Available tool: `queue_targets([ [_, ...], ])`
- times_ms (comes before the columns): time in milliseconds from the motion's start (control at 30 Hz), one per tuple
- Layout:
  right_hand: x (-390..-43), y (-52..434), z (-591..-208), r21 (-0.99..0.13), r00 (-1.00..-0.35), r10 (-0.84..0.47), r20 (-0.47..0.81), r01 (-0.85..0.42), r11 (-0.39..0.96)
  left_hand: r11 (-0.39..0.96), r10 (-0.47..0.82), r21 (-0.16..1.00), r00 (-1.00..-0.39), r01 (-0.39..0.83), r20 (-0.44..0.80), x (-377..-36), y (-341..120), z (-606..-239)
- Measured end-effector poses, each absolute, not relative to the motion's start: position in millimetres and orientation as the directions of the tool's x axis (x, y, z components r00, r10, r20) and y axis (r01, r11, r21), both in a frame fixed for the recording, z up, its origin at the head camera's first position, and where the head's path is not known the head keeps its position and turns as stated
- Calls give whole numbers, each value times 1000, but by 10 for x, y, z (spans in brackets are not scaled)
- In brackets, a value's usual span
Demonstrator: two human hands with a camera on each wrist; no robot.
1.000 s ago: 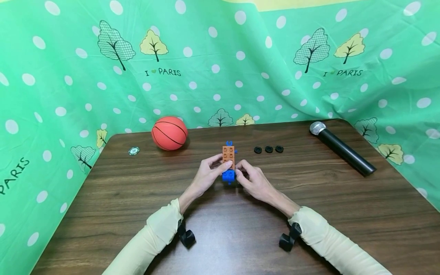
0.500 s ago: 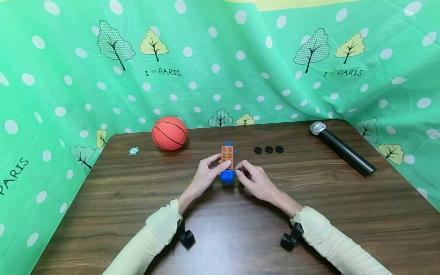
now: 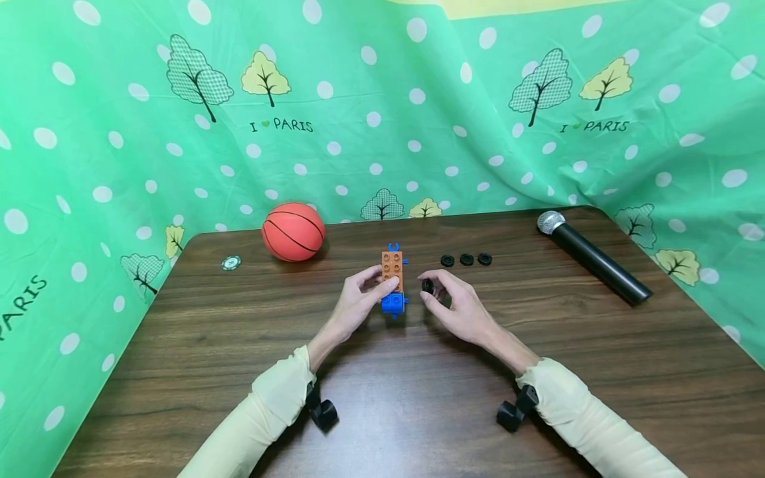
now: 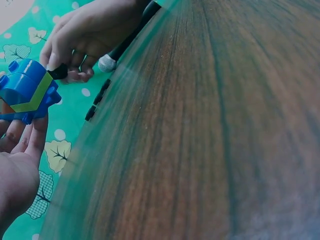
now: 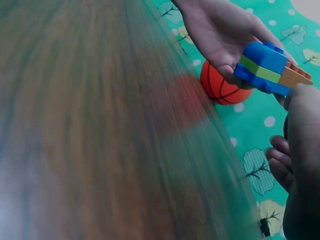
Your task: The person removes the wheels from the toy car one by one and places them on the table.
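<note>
My left hand (image 3: 355, 305) holds a toy car (image 3: 392, 282) of building blocks above the table, thumb lying on top. Orange studded bricks form its far part and blue ones the near end; in the right wrist view the car (image 5: 267, 70) also shows a lime-green layer. Small blue pegs stick out of its right side, with no wheel on them. To the right of the car, a short gap away, my right hand (image 3: 460, 309) pinches a small black toy wheel (image 3: 427, 286) between thumb and fingers. In the left wrist view the wheel (image 4: 59, 72) overlaps the car's edge.
Beyond the right hand, 3 black wheels (image 3: 466, 259) lie in a row on the wooden table (image 3: 418, 411). A microphone (image 3: 597, 259) lies at the right. A red toy basketball (image 3: 293, 232) and a poker chip (image 3: 231, 263) are at the back left.
My right hand has drawn back to the right from the car's side, bringing the black wheel into view in its fingers. The left hand and the car have shifted slightly left.
</note>
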State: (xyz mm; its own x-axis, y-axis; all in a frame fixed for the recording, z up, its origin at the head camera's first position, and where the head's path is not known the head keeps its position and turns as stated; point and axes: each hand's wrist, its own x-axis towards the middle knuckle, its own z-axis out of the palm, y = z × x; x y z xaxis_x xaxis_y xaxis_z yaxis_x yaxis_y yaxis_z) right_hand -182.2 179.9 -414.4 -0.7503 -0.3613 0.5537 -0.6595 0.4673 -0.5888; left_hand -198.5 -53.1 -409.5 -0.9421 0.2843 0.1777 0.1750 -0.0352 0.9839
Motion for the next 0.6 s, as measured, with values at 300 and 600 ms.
queue_targets([
  [300,-1891,1974,-4169,-473,-699,-360,618,-696,541,-24,281,984,-943,177,177,-1985,-531,-4097],
  [600,-1922,2150,-4159,-422,-717,-359,598,-662,620,-17,269,982,-945,188,185,-1981,-533,-4102],
])
